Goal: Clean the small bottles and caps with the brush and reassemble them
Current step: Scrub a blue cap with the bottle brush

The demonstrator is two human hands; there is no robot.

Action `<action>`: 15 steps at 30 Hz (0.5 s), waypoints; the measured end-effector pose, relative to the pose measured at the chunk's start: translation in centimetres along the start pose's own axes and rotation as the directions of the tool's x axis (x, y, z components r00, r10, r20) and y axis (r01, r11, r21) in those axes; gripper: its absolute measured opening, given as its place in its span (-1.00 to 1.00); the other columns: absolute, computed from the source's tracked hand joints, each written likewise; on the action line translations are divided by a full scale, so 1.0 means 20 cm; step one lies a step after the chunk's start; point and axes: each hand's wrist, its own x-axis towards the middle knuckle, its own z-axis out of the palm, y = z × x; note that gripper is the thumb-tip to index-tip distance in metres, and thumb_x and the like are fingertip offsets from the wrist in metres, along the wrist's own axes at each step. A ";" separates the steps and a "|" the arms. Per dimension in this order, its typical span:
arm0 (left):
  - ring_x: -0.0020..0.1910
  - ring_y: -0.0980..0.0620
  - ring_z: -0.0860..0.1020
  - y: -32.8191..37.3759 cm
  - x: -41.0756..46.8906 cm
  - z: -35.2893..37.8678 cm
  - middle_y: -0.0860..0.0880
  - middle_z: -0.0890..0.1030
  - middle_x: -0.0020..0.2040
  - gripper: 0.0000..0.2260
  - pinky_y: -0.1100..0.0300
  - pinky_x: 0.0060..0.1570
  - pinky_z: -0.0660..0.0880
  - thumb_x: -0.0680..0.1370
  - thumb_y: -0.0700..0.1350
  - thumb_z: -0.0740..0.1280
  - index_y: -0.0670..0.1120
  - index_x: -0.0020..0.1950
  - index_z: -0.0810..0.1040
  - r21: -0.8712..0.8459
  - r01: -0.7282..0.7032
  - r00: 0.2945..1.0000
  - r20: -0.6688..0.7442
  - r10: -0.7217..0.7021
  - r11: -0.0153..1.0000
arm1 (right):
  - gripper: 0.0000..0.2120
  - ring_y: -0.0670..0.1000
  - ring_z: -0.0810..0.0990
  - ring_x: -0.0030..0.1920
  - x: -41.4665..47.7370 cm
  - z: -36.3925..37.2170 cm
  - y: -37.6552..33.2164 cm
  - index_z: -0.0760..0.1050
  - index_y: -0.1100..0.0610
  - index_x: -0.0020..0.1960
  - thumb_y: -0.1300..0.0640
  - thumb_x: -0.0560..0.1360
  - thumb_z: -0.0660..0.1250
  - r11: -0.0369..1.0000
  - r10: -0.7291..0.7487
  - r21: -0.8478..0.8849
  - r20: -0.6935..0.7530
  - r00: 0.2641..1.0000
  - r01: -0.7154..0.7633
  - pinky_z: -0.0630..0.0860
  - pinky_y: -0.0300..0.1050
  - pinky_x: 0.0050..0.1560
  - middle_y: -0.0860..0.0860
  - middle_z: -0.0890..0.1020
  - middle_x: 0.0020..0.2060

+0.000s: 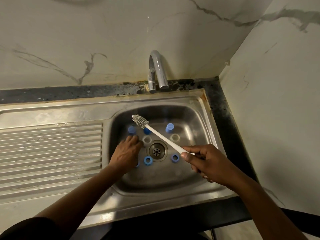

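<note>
2 hands: right round white, grey-bristled brush; left, hold unclear, among blue caps.

Dim, yellowish light from above leaves the scene murky. The curved chrome tap carries bright glare streaks; the ribbed stainless-steel sink gives a dull sheen. Soft shadow darkens the white marble wall at right. The round blue plastic caps at the basin's left look smeared, and the sink's back edge bows from wide-angle distortion.

Home kitchen: steel sink with ribbed drainboard, chrome tap, marble-look wall tiles.
</note>
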 end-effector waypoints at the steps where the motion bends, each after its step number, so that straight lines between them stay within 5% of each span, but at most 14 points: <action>1: 0.19 -0.04 0.49 0.01 -0.02 0.02 -0.03 0.47 0.31 -0.55 0.14 0.01 0.46 0.52 -0.04 0.50 0.01 0.39 0.52 0.001 -0.051 0.998 0.047 0.051 0.999 | -0.81 -0.08 0.38 -0.47 0.00 0.00 0.00 0.63 -0.29 0.18 -0.05 0.62 0.36 1.000 0.002 0.002 0.000 1.000 -0.002 0.36 -0.18 -0.47 0.07 0.51 -0.38; 4: 0.09 0.02 0.56 0.02 -0.04 0.07 -0.01 0.54 0.23 -0.74 0.19 0.00 0.47 0.66 -0.07 0.33 0.00 0.36 0.52 0.000 -0.092 0.971 0.223 0.090 0.996 | -0.78 -0.08 0.38 -0.48 0.01 0.01 0.01 0.62 -0.30 0.22 -0.05 0.63 0.36 1.000 -0.002 -0.009 0.004 1.000 0.002 0.36 -0.18 -0.47 0.07 0.51 -0.38; 7: 0.18 0.00 0.59 0.01 -0.02 0.14 -0.02 0.58 0.26 -0.74 0.11 0.21 0.54 0.67 -0.09 0.32 0.01 0.37 0.54 -0.013 -0.094 0.941 0.325 0.093 0.996 | -0.78 -0.10 0.38 -0.49 0.01 0.01 0.00 0.61 -0.30 0.22 -0.04 0.63 0.35 1.000 0.001 0.001 0.010 1.000 -0.001 0.36 -0.21 -0.48 0.03 0.51 -0.40; 15: 0.34 -0.07 0.53 0.01 0.06 0.29 -0.07 0.50 0.39 -0.65 0.03 0.35 0.48 0.68 0.01 0.33 -0.01 0.45 0.47 0.079 -0.175 0.885 0.449 0.121 0.981 | -0.74 -0.14 0.38 -0.51 0.01 0.01 0.00 0.61 -0.21 0.31 -0.03 0.64 0.35 0.999 0.032 -0.011 0.009 0.999 -0.032 0.35 -0.27 -0.48 0.03 0.49 -0.42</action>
